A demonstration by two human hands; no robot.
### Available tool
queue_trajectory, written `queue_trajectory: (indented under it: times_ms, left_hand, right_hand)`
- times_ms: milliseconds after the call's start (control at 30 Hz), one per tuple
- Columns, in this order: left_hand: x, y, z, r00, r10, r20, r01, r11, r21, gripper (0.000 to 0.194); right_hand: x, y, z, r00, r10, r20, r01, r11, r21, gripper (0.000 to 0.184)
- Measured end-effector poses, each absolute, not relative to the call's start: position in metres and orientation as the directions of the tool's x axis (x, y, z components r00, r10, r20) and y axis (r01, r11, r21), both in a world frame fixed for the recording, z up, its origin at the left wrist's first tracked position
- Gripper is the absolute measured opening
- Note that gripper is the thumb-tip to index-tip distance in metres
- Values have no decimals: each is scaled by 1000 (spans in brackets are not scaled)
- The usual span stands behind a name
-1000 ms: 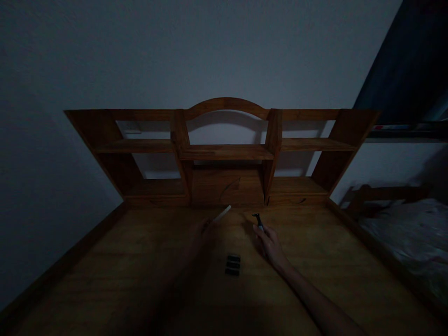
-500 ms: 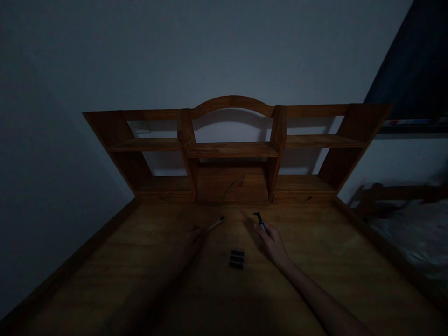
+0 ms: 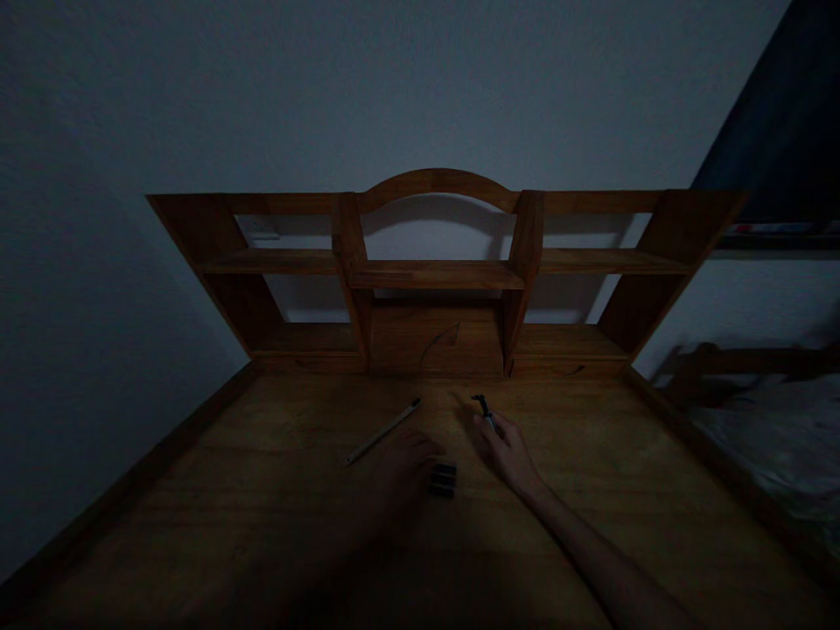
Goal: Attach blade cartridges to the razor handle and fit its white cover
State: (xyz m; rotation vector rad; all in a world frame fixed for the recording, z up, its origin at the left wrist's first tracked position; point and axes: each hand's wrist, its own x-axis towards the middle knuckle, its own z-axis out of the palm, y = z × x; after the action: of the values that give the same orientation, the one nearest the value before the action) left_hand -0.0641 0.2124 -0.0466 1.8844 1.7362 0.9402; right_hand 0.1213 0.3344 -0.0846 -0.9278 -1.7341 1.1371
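In the head view my right hand is closed around a small tool with a black hooked head and a pale handle, its head pointing away from me. My left hand is empty, with fingers stretched out toward several short black blocks lying in a stack-like row on the desk. Its fingertips hover close beside the top block; whether they touch it I cannot tell in the dim light. A slim pale stick with a dark tip lies slanted on the desk just beyond my left hand.
The wooden desk has raised side edges and a shelf unit along its back against the wall. A thin dark line or cord shows on the middle back panel. At the right are a dark curtain and pale bedding or plastic.
My left hand has let go of the pale stick, which now lies on the desk, and has moved right to the black blocks. My right hand has barely moved.
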Motion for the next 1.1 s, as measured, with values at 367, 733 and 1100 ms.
queue_trajectory:
  times_ms: [367, 733, 1100]
  left_hand:
    - [-57, 216, -58, 35, 987, 155, 757, -127, 642, 24]
    - [-51, 217, -54, 74, 986, 150, 782, -151, 605, 26]
    - [-52, 217, -62, 53, 979, 195, 762, -166, 626, 22]
  right_hand:
    - [124, 333, -80, -385, 882, 273, 137, 347, -928, 36]
    - [125, 330, -77, -392, 880, 269, 122, 339, -933, 36]
    - [125, 329, -76, -408, 873, 267, 99, 333, -938, 33]
